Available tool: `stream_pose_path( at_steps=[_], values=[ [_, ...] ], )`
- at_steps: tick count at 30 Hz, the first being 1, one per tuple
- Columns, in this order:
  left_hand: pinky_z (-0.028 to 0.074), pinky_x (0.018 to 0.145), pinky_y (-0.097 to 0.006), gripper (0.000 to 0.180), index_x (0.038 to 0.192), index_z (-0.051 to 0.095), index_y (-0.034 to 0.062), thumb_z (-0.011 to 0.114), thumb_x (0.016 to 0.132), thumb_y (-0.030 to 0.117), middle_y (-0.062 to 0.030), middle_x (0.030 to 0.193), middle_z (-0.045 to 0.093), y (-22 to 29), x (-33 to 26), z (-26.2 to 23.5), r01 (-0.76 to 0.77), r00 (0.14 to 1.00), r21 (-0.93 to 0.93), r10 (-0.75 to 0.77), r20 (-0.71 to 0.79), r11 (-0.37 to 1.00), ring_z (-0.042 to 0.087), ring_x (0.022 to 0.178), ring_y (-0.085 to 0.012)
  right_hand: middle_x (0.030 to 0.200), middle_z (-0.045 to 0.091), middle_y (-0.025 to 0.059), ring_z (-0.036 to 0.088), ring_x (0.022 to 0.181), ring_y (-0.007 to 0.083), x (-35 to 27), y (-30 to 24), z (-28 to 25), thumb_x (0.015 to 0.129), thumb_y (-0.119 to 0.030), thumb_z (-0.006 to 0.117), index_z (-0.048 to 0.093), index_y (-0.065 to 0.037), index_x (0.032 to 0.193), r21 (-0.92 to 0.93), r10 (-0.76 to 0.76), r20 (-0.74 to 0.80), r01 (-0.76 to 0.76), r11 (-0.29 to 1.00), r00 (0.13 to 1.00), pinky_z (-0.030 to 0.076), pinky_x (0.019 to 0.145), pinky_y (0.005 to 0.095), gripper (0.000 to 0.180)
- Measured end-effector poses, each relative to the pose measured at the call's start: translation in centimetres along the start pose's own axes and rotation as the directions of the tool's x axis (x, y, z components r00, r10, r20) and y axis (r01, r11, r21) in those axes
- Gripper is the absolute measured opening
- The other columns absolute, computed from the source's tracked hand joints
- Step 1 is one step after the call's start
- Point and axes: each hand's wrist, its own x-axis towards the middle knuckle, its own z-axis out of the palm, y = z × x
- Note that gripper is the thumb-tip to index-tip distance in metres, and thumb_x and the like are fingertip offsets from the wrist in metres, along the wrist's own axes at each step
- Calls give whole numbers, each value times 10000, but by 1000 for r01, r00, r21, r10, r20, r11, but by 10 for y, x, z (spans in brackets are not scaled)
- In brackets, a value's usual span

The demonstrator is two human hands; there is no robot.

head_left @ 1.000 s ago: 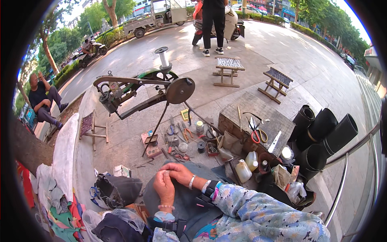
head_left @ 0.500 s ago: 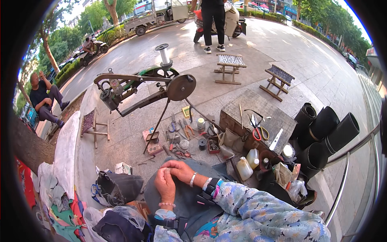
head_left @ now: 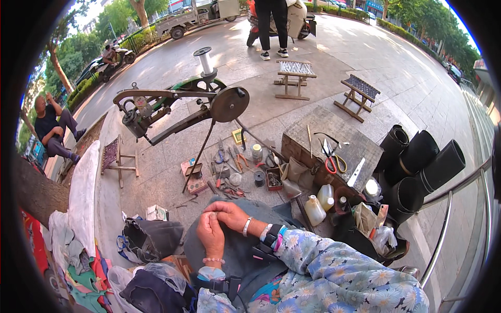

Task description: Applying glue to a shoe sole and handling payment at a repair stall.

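Note:
My left hand (head_left: 210, 235) and my right hand (head_left: 229, 214) are pressed together over a dark grey cloth (head_left: 245, 250) spread on my lap. The fingertips of both hands meet and pinch something small; it is too small to tell what it is. My right wrist wears a silver bracelet and a dark wrist strap, my left wrist a bead bracelet. Both forearms come in from the lower edge in floral sleeves.
A hand-crank cobbler's sewing machine (head_left: 177, 107) stands ahead with a thread spool on top. Small tools and tins (head_left: 229, 167) lie on the pavement. A wooden box (head_left: 334, 151) carries red-handled scissors. Black rubber rolls (head_left: 422, 161) sit right, bags (head_left: 151, 237) left. A seated person (head_left: 52, 128) is at far left.
My hands have stayed together on the lap with only small finger movement. The view has shifted slightly; the standing person at the top has moved a little.

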Motion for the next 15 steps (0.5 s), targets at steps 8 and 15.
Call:
stream_pose_path(
  at_steps=[8,15],
  values=[
    [434,583,-353,138,830,551,-2,502,858,124,-161,728,566,9,1,-1,-30,999,7,30,12,1000,558,648,-298,983,591,49,535,929,113,0,5,1,810,23,436,544,22,1059,106,33,45,-37,994,998,423,846,250,271],
    [434,582,-348,133,831,552,0,505,856,121,-159,724,564,12,2,-1,-36,999,10,36,4,999,556,642,-295,998,586,47,533,935,112,0,3,1,811,24,440,543,17,1062,92,37,44,-41,995,998,425,849,252,271]
  ],
)
